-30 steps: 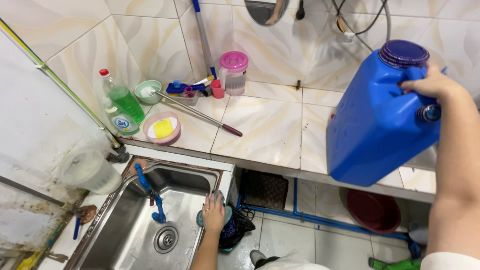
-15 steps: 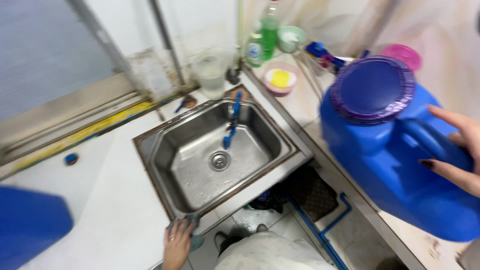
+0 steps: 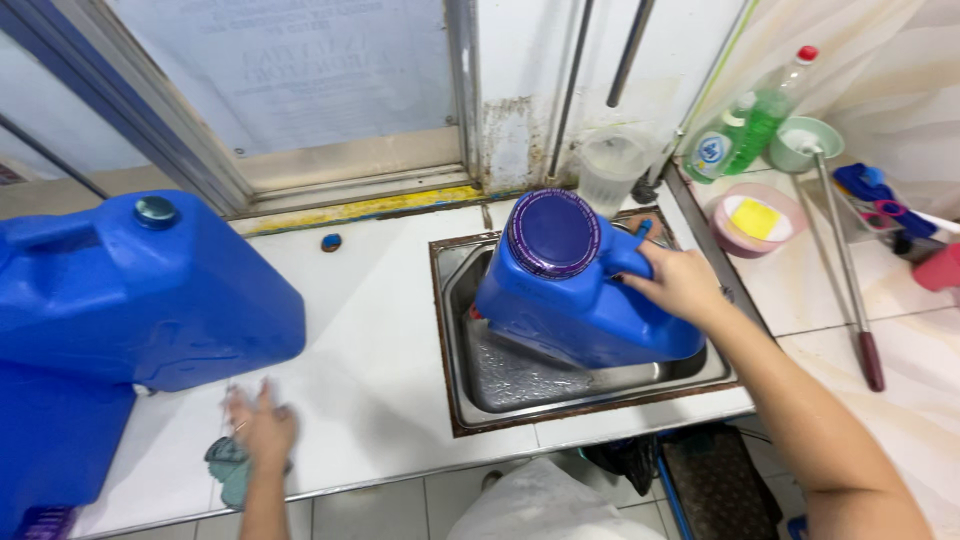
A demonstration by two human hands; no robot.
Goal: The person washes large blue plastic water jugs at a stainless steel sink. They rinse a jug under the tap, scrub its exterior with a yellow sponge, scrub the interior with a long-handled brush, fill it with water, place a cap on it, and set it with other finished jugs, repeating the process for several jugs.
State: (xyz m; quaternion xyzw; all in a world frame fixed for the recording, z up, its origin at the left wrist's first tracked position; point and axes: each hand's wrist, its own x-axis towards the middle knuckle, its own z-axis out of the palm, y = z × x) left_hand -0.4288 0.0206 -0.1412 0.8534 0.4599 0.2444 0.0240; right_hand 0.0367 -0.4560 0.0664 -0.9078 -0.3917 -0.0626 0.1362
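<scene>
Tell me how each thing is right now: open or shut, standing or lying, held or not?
Blue jug: lid on, tilted in the sink, held.
Right hand: gripping that jug's handle.
Left hand: pressing a cloth on the counter.
Second blue jug: small cap on, lying on the counter, not held.
Green bottle: cap shut, leaning.
Pink bowl: holds a yellow sponge.

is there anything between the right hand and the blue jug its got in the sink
Nothing visible. The right hand grips the handle of the blue jug directly, with the jug tilted inside the steel sink. The left hand is apart, on a cloth on the counter.
</scene>
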